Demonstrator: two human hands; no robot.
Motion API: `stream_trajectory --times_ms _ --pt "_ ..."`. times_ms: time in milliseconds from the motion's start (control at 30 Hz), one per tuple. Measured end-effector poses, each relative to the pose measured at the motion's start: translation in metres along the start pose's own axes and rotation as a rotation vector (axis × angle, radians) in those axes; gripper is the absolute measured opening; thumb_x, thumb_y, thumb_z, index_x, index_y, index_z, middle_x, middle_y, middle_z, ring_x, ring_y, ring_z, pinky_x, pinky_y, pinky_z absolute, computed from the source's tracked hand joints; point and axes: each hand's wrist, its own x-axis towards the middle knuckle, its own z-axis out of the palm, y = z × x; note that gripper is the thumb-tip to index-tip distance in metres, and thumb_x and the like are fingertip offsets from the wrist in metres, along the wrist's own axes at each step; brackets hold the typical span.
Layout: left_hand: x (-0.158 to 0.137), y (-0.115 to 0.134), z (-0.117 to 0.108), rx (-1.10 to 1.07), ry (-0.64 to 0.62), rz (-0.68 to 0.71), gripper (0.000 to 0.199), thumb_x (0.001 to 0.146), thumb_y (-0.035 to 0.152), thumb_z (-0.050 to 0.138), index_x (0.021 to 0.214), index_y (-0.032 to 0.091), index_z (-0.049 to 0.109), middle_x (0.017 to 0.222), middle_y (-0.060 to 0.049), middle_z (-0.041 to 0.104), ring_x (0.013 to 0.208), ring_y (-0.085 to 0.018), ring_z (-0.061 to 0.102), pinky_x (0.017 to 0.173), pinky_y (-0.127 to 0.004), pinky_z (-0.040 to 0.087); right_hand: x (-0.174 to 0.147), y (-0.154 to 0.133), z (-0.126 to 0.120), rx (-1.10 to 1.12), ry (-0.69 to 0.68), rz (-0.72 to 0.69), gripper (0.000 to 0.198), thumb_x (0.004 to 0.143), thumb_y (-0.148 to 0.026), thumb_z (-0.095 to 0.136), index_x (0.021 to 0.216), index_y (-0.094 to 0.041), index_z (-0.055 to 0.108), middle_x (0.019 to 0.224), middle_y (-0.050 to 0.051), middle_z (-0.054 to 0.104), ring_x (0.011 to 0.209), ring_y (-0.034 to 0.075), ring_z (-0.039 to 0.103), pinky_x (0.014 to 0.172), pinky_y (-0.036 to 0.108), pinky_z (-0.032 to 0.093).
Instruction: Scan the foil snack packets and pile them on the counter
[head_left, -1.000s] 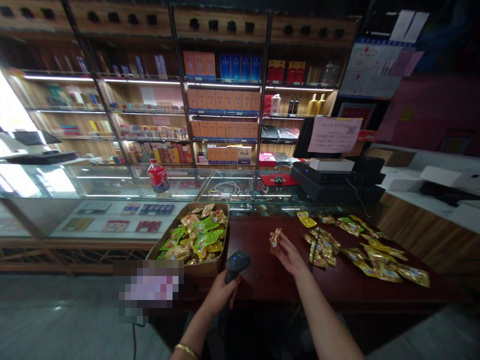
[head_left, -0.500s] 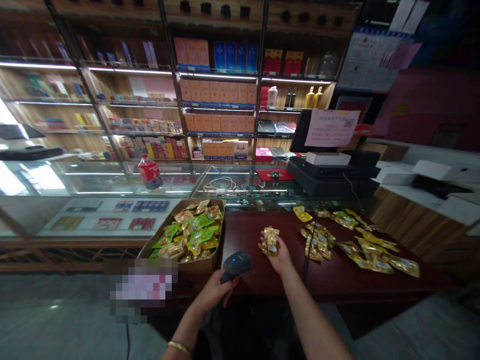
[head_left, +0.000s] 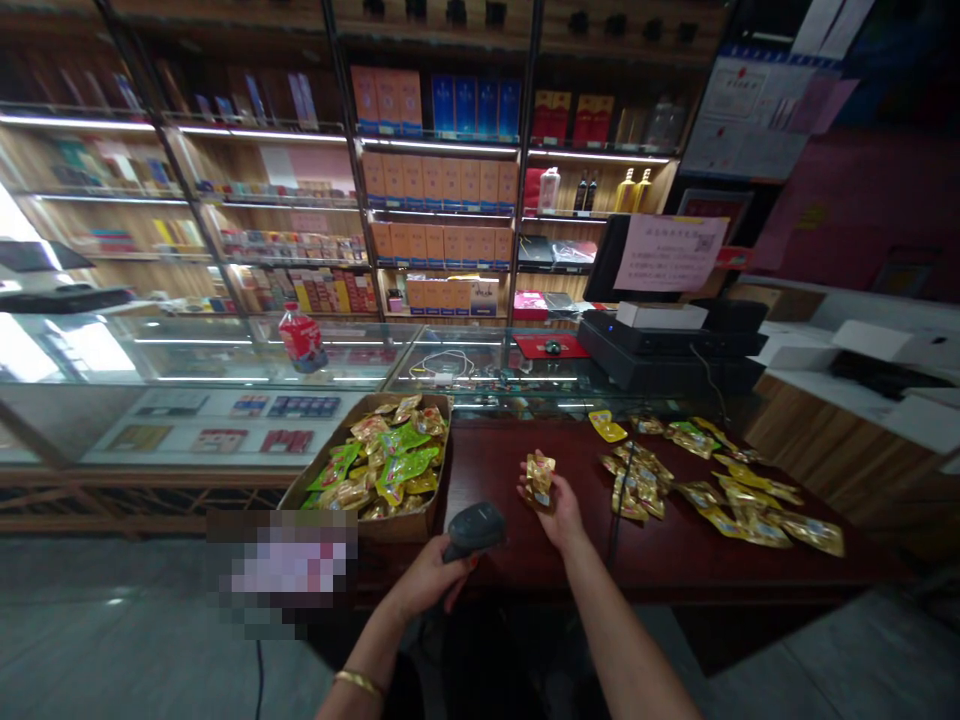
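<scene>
My left hand [head_left: 431, 578] is wrapped round the handle of a dark barcode scanner [head_left: 477, 528], whose head points right. In my right hand [head_left: 561, 515] a small gold snack packet [head_left: 539, 481] lies against the fingers, held above the dark red table [head_left: 487, 455]. To the left stands a cardboard box [head_left: 442, 500] filled with gold and green packets [head_left: 405, 465]. Right of my right hand lies a pile of gold packets [head_left: 637, 480], and farther right are more gold and yellow packets [head_left: 750, 510].
A glass display counter [head_left: 360, 350] runs behind the table, with a red-labelled bottle [head_left: 301, 340] on it. At the back right stand a monitor with a paper notice [head_left: 671, 252] and a black cash drawer [head_left: 652, 360]. Shelves of boxed goods [head_left: 442, 180] line the wall.
The blue light on the scanner no longer shows. The packet in my right hand looks slightly turned. Otherwise the hands stay nearly in place, with a slight shift of the view.
</scene>
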Motion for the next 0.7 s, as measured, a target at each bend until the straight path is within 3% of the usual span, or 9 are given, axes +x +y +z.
stream_trajectory --times_ms 200,300,400,600,667,700 --pt "-0.001 0.003 0.004 -0.059 0.089 0.029 0.043 0.082 0.059 0.068 0.076 0.017 0.059 0.039 0.007 0.050 0.032 -0.008 0.040 0.040 -0.021 0.025 0.003 0.004 -0.003 -0.045 0.081 -0.015 0.030 0.088 -0.033 0.055 0.113 -0.024 0.069 0.106 0.003 0.079 0.098 0.020 0.074 0.089 0.038 0.059" --pt "0.000 -0.002 0.006 -0.103 0.155 0.020 0.044 0.080 0.060 0.069 0.079 0.017 0.059 0.043 0.007 0.051 0.032 -0.009 0.042 0.037 -0.020 0.026 0.015 0.006 0.007 -0.140 0.123 0.010 0.024 0.097 -0.037 0.058 0.109 -0.019 0.068 0.097 0.002 0.076 0.086 0.017 0.073 0.079 0.035 0.059" --pt "0.004 -0.009 0.006 -0.138 0.174 0.009 0.044 0.079 0.060 0.069 0.079 0.018 0.058 0.045 0.006 0.051 0.032 -0.009 0.043 0.034 -0.021 0.028 0.039 0.014 0.050 -0.274 0.054 0.054 0.029 0.098 -0.042 0.063 0.110 -0.016 0.066 0.096 0.002 0.071 0.076 0.014 0.069 0.071 0.033 0.059" --pt "0.009 -0.021 0.003 -0.165 0.221 -0.014 0.047 0.075 0.062 0.072 0.079 0.018 0.056 0.043 0.007 0.050 0.029 -0.009 0.041 0.033 -0.020 0.026 0.099 0.032 0.187 -0.578 -0.131 -0.061 0.032 0.097 -0.039 0.065 0.122 -0.018 0.063 0.119 0.007 0.068 0.097 0.020 0.069 0.083 0.040 0.060" --pt "0.010 -0.023 0.001 -0.143 0.226 -0.009 0.049 0.076 0.065 0.069 0.079 0.019 0.056 0.041 0.007 0.049 0.028 -0.009 0.040 0.032 -0.019 0.025 0.114 0.027 0.202 -0.703 -0.147 -0.156 0.033 0.097 -0.038 0.065 0.124 -0.018 0.062 0.123 0.007 0.067 0.101 0.021 0.069 0.086 0.042 0.060" --pt "0.010 -0.023 0.001 -0.130 0.229 -0.002 0.050 0.076 0.067 0.068 0.078 0.019 0.056 0.040 0.007 0.049 0.028 -0.009 0.039 0.033 -0.019 0.025 0.119 0.022 0.197 -0.771 -0.142 -0.208 0.033 0.097 -0.038 0.065 0.124 -0.019 0.062 0.125 0.007 0.066 0.104 0.022 0.068 0.088 0.043 0.059"
